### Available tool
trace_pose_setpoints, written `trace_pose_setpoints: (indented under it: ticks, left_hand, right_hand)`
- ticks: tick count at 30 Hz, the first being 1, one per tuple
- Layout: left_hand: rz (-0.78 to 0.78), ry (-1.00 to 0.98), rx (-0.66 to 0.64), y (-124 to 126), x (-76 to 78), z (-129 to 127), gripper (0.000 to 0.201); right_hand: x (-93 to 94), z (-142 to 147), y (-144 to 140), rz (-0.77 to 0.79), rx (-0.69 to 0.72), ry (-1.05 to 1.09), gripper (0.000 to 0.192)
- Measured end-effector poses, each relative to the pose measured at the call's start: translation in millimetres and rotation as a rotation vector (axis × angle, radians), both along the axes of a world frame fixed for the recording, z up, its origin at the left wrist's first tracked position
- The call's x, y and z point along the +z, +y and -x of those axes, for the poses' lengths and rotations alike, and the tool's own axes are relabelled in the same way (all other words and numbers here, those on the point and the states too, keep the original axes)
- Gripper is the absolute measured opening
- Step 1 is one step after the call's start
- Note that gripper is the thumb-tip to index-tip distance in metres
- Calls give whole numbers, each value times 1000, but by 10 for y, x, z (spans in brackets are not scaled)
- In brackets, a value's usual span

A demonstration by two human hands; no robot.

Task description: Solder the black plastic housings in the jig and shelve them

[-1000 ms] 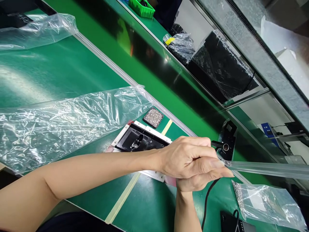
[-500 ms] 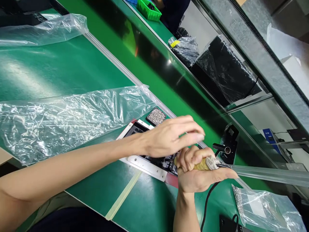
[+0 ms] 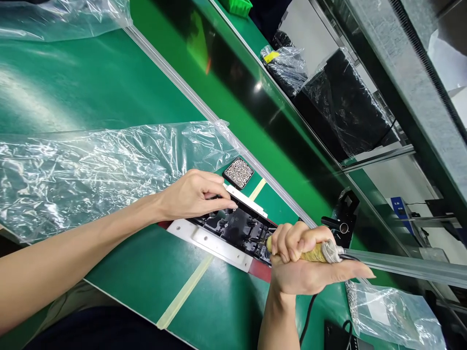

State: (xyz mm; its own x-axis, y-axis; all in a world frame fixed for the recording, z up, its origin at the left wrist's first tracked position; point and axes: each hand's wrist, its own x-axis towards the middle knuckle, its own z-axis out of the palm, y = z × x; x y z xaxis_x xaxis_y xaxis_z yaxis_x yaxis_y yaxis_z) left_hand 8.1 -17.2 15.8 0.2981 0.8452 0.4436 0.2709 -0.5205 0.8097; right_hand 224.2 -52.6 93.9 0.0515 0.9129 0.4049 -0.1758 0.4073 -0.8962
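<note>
Right hand grips the tape-wrapped driver, tip toward the black housing at ten o'clock, seated in a white fixture, presumably for steadiness. Left hand curls above; whether it pinches anything cannot be determined.

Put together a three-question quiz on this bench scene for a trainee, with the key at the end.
1. Pick one: what does the right hand hold?
A) a green bin
B) a tool with a yellow handle
C) a clear plastic bag

2. Fill in the color: the left hand is over a black part that has ..... bars along two sides.

3. True or false: both hands grip the tool.

Key: 1 B; 2 white; 3 false, only the right hand grips it.
</note>
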Motion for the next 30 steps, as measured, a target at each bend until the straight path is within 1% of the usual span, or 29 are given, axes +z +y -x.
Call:
trace_pose_setpoints:
  ticks: [4, 7, 13, 19, 26, 30]
  left_hand:
    - [-14, -13, -50, -5, -87, 14, 19]
    - [-40, -18, -50, -3, -108, 9, 21]
    - [-58, -4, -52, -14, -141, 21, 16]
    - [-86, 52, -36, -13, -138, 27, 19]
    - [-88, 81, -26, -14, -141, 24, 21]
    - [-89, 77, -28, -9, -153, 18, 22]
  right_hand:
    - [1, 2, -7, -2, 14, -10, 75]
    - [-5, -3, -16, 5, 23, -16, 77]
    - [-24, -38, -20, 3, 73, 7, 76]
    - [-26, -48, -2, -28, 123, 9, 76]
    - [-24, -34, -25, -35, 75, -15, 74]
    - [-28, -33, -15, -44, 98, -20, 74]
